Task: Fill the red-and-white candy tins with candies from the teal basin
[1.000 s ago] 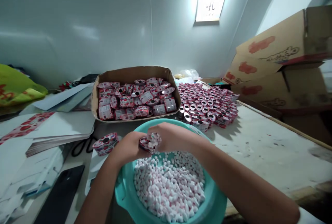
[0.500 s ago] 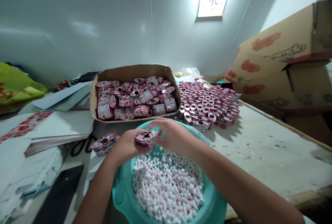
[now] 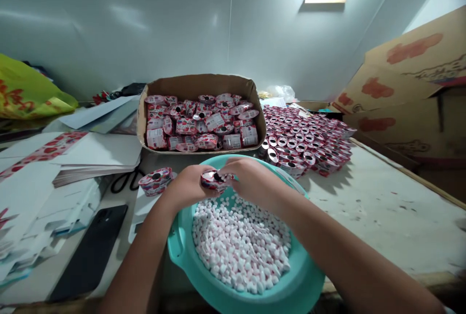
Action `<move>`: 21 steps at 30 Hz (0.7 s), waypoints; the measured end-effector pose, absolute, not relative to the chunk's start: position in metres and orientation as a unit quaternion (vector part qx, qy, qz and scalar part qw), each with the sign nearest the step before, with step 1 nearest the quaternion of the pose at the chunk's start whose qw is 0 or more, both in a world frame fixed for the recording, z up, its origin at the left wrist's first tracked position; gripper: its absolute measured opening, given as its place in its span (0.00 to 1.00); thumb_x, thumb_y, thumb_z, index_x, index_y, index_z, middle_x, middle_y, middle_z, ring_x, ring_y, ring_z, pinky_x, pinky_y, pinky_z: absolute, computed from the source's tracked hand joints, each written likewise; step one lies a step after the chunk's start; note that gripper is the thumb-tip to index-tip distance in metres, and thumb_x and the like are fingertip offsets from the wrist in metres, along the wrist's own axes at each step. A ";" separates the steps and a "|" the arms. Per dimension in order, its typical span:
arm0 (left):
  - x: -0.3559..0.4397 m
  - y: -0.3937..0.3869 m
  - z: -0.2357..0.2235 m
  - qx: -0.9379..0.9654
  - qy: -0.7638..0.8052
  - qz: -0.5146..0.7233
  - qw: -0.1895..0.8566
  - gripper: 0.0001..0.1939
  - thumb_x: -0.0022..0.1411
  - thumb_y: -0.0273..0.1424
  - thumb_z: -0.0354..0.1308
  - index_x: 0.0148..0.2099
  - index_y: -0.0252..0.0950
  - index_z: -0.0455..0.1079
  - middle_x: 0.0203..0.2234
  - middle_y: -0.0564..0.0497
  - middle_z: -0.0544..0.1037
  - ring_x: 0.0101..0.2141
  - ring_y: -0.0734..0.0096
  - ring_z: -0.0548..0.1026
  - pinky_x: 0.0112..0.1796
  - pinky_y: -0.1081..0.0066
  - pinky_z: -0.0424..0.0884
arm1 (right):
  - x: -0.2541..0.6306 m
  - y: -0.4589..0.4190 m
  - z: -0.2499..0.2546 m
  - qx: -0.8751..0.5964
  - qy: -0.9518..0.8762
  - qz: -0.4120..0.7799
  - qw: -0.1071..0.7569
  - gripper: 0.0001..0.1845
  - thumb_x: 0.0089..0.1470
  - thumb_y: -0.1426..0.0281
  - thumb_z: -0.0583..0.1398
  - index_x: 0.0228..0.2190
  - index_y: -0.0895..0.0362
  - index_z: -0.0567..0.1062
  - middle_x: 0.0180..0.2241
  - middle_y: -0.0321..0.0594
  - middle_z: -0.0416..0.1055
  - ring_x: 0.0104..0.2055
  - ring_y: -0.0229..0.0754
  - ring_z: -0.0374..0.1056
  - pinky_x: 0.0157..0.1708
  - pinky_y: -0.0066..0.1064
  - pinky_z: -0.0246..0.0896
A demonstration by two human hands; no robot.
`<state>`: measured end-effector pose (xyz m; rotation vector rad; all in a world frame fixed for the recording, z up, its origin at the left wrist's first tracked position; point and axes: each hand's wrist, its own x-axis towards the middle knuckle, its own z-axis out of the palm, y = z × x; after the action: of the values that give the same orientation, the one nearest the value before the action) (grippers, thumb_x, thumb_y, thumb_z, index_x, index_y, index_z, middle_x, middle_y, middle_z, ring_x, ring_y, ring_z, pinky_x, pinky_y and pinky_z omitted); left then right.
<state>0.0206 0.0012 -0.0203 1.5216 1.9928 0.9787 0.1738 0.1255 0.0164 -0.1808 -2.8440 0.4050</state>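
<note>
My left hand [image 3: 189,188] is closed around a small oval candy box [image 3: 210,181] with a red and pink print, its dark opening facing up. Against that opening press the curled fingers of my right hand [image 3: 249,178], with pale candies partly showing at the fingertips. Both hands are over the far part of a turquoise basin [image 3: 306,285]. Inside the basin lies a heap of small white and pinkish candies [image 3: 240,246]. Another oval box [image 3: 156,181] with a hole in its top stands left of my left wrist.
Behind the basin, a cardboard box [image 3: 200,83] holds many printed boxes. A dense group of open-topped boxes [image 3: 306,139] stands right of it. At left are a black phone [image 3: 92,248], scissors [image 3: 125,180] and white card stacks [image 3: 98,154]. Large cartons [image 3: 400,86] stand at right.
My right fingers have drawn in closer over the box's opening, and fewer candies show there. The whole view has shifted, so things appear further right and higher.
</note>
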 end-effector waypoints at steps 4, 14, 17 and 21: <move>0.020 0.000 -0.020 0.574 0.720 0.327 0.211 0.12 0.49 0.33 0.66 0.39 0.37 0.76 0.33 0.54 0.81 0.35 0.64 0.78 0.34 0.73 0.67 | 0.173 0.118 0.012 0.006 -0.975 0.191 0.118 0.17 0.51 0.84 0.57 0.37 0.56 0.79 0.39 0.40 0.75 0.37 0.38 0.69 0.36 0.28 0.61; 0.021 -0.001 -0.016 0.568 0.711 0.359 0.207 0.21 0.49 0.38 0.67 0.46 0.36 0.77 0.37 0.52 0.82 0.39 0.60 0.78 0.36 0.73 0.68 | 0.168 0.140 0.007 0.045 -0.933 0.250 0.254 0.15 0.53 0.83 0.57 0.38 0.59 0.79 0.43 0.44 0.75 0.45 0.41 0.71 0.47 0.32 0.66; 0.021 -0.001 -0.016 0.563 0.711 0.366 0.209 0.23 0.49 0.40 0.67 0.47 0.35 0.77 0.37 0.51 0.82 0.39 0.59 0.78 0.37 0.72 0.69 | 0.168 0.139 0.007 0.034 -0.950 0.231 0.205 0.18 0.55 0.81 0.55 0.43 0.59 0.79 0.46 0.45 0.75 0.48 0.42 0.71 0.49 0.33 0.65; 0.021 -0.001 -0.017 0.564 0.716 0.361 0.201 0.26 0.48 0.38 0.68 0.51 0.36 0.77 0.39 0.51 0.82 0.40 0.58 0.78 0.38 0.71 0.70 | 0.170 0.139 0.007 0.027 -0.958 0.231 0.167 0.22 0.57 0.80 0.54 0.48 0.56 0.78 0.49 0.43 0.75 0.51 0.43 0.71 0.52 0.34 0.65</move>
<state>0.0210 -0.0005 -0.0167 1.5744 1.9990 1.0075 0.1697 0.1389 0.0069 0.0774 -2.7263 0.6567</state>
